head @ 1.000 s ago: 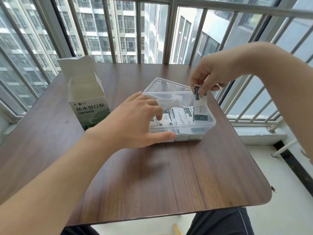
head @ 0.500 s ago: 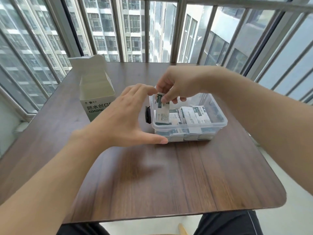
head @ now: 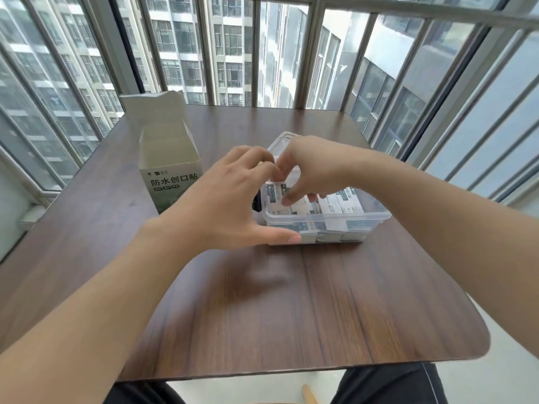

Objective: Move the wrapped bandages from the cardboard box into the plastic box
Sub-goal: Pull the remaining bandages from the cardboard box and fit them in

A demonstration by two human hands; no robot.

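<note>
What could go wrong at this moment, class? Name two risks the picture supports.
1. The plastic box looks crowded with bandages; the right hand pressing down among them might crumple some or push some over the rim.
2. The cardboard box stands tall and open beside the left hand; a careless move back could tip it.

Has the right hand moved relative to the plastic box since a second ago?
Yes. The right hand went from the plastic box's right edge across to its left end, and lower, fingers now among the wrapped bandages.

Bare forearms — no sleeves — and dark trousers [head: 388, 383] with a thin pale stripe.
</note>
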